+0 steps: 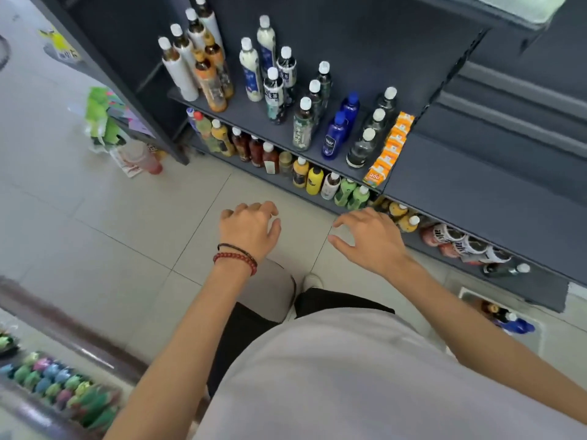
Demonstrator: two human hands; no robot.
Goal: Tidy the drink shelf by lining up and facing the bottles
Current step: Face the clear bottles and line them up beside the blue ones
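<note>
Grey shirt [349,376] nearest. Left hand [251,230], right hand [370,239] over floor [127,217], fingers [349,218] released, holding nothing. Bottles [303,125] on shelf [247,115] ahead, rows uneven. Probably full plastic: rather heavy, smooth, stiff. Take hold at mid-body.

- I read the dark grey shelf boards [254,115] as matt, like painted metal.
- The clear bottles with white caps [362,150] look like glossy plastic.
- The two deep-blue translucent bottles [333,139] shine like plastic too.
- The orange cartons [392,144] to their right look like printed card.
- The pale floor tiles [111,223] are smooth, with a dull sheen.
- The near light-grey shirt [349,376] is matt cloth; the red bead bracelet [236,259] is glossy.
</note>
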